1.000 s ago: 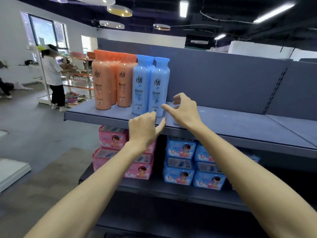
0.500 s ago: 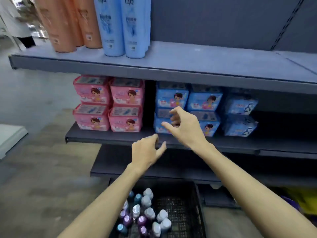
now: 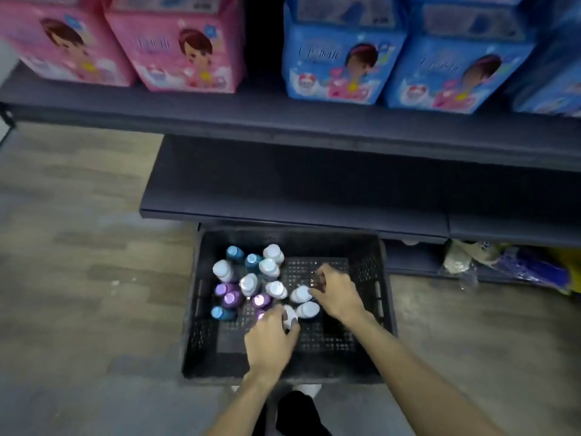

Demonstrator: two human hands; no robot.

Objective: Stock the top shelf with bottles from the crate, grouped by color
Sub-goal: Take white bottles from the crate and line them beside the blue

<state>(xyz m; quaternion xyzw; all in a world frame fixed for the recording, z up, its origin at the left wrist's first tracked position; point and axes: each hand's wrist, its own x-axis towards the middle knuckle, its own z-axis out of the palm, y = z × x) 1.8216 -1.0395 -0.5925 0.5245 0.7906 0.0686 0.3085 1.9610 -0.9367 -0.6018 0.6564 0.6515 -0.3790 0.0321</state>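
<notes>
A black plastic crate (image 3: 382, 309) sits on the floor below the shelving. Several upright bottles stand in its left half, with white (image 3: 273, 253), purple (image 3: 231, 298) and teal (image 3: 234, 253) caps. My left hand (image 3: 271, 336) reaches into the crate, and its fingers curl round a white-capped bottle (image 3: 290, 313). My right hand (image 3: 336, 294) hovers low over the crate's middle. Its thumb is against another white-capped bottle (image 3: 300, 293) and its fingers are loosely curled, holding nothing that I can see. The top shelf is out of view.
Pink packs (image 3: 176, 48) and blue packs (image 3: 342, 55) fill the middle shelf (image 3: 283, 121). A lower dark shelf (image 3: 283, 190) overhangs the crate's far edge. Bags (image 3: 503, 262) lie under the shelving at the right. My shoe (image 3: 306, 390) is at the crate's near rim.
My view has dropped from the top shelf to the crate on the floor. Both hands have gone down into the crate, and the left one has closed round a white-capped bottle.
</notes>
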